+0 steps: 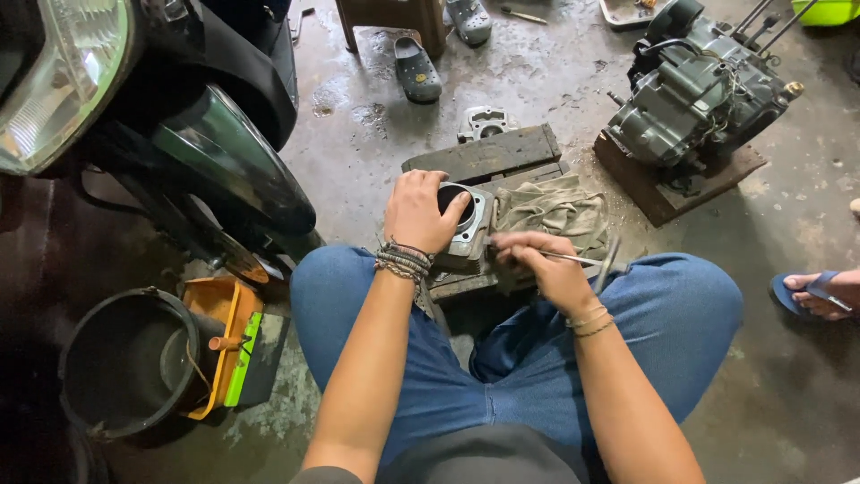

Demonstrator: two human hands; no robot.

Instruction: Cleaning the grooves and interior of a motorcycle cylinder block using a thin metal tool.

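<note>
Bare wet floor lies open beyond the wooden block; the motorcycle crowds the left, the engine blocks far right, a rag beside.

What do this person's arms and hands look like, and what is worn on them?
Both forearms are bare, with no sleeves or gloves showing. The left hand has a stack of dark beaded and cord bracelets at the wrist. The right hand has two thin chain bracelets at its wrist. No rings can be made out.

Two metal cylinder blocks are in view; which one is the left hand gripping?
The near cylinder block on the wooden boards, under the left hand. The other cylinder block lies untouched on the wet floor beyond.
</note>
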